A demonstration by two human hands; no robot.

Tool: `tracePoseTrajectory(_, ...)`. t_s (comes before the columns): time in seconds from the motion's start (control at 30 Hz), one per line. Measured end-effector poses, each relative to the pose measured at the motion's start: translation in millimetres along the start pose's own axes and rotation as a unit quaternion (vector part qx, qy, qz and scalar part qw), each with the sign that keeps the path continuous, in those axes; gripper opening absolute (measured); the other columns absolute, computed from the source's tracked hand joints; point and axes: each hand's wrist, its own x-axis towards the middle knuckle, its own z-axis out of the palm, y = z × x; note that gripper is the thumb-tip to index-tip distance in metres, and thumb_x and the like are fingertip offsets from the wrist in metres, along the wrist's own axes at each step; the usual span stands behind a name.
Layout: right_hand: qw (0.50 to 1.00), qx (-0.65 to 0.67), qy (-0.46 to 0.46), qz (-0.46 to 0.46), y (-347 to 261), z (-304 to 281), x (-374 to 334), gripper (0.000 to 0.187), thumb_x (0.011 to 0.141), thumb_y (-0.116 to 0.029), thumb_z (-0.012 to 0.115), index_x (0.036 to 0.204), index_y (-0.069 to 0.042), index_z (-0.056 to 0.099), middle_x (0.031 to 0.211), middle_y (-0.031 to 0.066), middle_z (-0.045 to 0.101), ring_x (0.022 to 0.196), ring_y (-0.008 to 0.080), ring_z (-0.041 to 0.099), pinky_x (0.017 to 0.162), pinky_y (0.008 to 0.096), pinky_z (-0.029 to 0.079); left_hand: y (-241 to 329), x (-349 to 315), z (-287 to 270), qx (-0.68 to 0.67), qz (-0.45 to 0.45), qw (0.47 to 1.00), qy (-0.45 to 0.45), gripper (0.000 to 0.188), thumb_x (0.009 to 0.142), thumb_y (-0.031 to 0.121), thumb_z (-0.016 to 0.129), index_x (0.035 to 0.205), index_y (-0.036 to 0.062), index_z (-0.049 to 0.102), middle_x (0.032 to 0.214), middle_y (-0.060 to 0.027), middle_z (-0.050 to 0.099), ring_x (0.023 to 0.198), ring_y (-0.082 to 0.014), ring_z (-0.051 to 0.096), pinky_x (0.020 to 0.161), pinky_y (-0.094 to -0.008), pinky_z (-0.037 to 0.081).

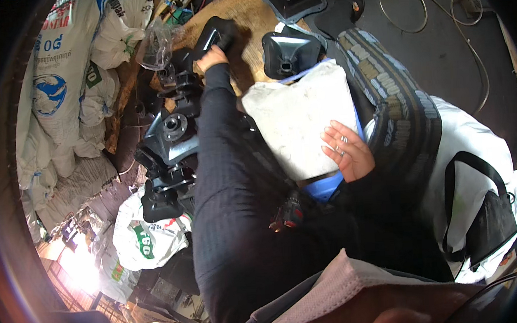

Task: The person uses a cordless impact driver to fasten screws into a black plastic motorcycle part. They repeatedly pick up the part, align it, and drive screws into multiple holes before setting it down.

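My left arm stretches far forward. At its end my left hand (211, 58) is closed on the near edge of a black square-based part (214, 34), which lies on brown cardboard; some of its fingers are hidden. My right hand (351, 154) rests with fingers extended on a dirty white cloth-like sheet (300, 109), rings on its fingers. Under the sheet shows a blue flat piece (323, 188), over my lap. Just beyond the sheet sits another black square part (291, 53) with a central hole. Left of my arm, several similar black parts (176, 126) are piled up.
White printed sacks (56, 90) stand along the left. A further black part (293, 0) lies at the far edge of the cardboard (243, 22). Thin wire (480, 62) loops over the dark surface at right. A red-and-black tool (290, 211) lies by my lap.
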Motion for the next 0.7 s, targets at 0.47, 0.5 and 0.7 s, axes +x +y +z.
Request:
tracePoseTrajectory(0.47, 0.992, 0.062, -0.047, -0.101, -4.1, -21.7, 13.4, 0.035, 0.093, -0.005, 0.046, 0.128, -0.003, 0.048, 0.121, 0.0112, 0.058, 0.112, 0.021, 0.057, 0.091, 0.0331, 0.05, -41.5, -132.0, -176.0, -0.748, -0.201, 0.631, -0.039, 0.043, 0.079, 0.02, 0.073, 0.11, -0.007, 0.06, 0.095, -0.0115, 0.067, 0.077, -0.0161, 0.062, 0.07, -0.029, 0.049)
tracePoseTrajectory(0.5, 0.987, 0.102, -0.104, -0.071, -1.9, -27.2, 17.2, 0.037, 0.091, -0.002, 0.048, 0.128, -0.002, 0.045, 0.12, 0.0118, 0.057, 0.112, 0.0234, 0.056, 0.093, 0.0353, 0.049, -57.4, -124.0, -145.8, -0.715, -0.218, 0.664, -0.01, 0.043, 0.079, 0.02, 0.074, 0.109, -0.0077, 0.06, 0.093, -0.0121, 0.067, 0.076, -0.0168, 0.062, 0.069, -0.029, 0.049)
tracePoseTrajectory(0.7, 0.996, 0.048, -0.04, -0.066, 3.0, -25.2, 6.4, 0.037, 0.092, -0.002, 0.047, 0.129, -0.002, 0.045, 0.123, 0.0124, 0.056, 0.114, 0.0229, 0.056, 0.088, 0.0329, 0.053, -65.7, -80.6, -109.7, -0.557, -0.336, 0.759, 0.003, 0.041, 0.083, 0.022, 0.064, 0.114, -0.0037, 0.058, 0.104, -0.0184, 0.064, 0.084, -0.0294, 0.065, 0.066, -0.0395, 0.054)
